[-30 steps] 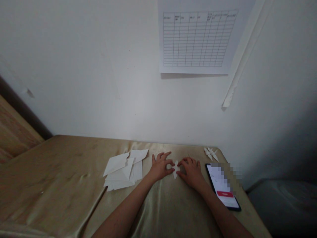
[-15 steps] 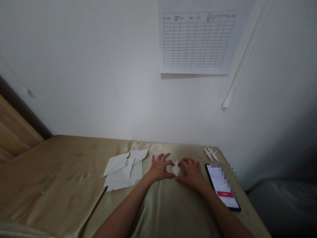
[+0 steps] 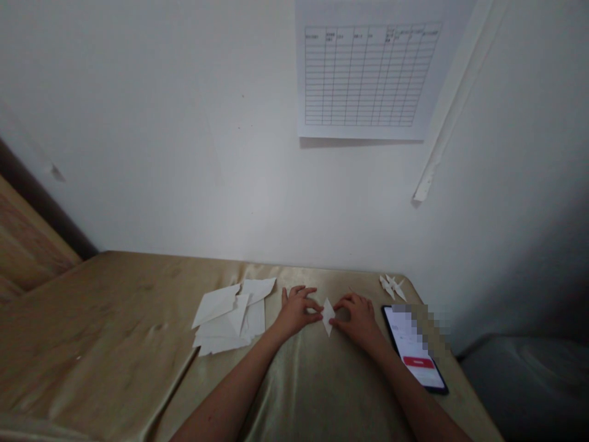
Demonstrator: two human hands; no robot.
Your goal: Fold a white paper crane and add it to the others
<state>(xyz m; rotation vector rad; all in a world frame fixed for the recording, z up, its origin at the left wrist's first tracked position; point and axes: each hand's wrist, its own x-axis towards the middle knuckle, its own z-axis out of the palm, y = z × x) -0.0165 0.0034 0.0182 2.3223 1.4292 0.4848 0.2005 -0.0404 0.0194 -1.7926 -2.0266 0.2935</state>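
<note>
Between my two hands is a small folded white paper [image 3: 327,317], shaped like a narrow upright diamond. My left hand [image 3: 297,311] pinches its left corner between thumb and index finger, with the other fingers spread out above. On the opposite side, the thumb and index finger of my right hand [image 3: 358,317] close on its right edge. To the left of my left hand lies a loose pile of white paper sheets [image 3: 230,319], overlapping, some with torn edges. Folded paper cranes [image 3: 392,287] rest near the far right corner of the table.
A phone [image 3: 416,350] with a lit screen lies right of my right forearm, partly pixelated. The table [image 3: 115,344] wears a shiny gold cloth and meets a white wall [image 3: 161,153]. A printed grid sheet [image 3: 363,80] hangs there. A dark rounded object [image 3: 529,380] stands beyond the right edge.
My fingers have shifted from the paper's top and bottom ends to its left and right sides. More of the diamond shows now. Pile, cranes and phone stay in place.
</note>
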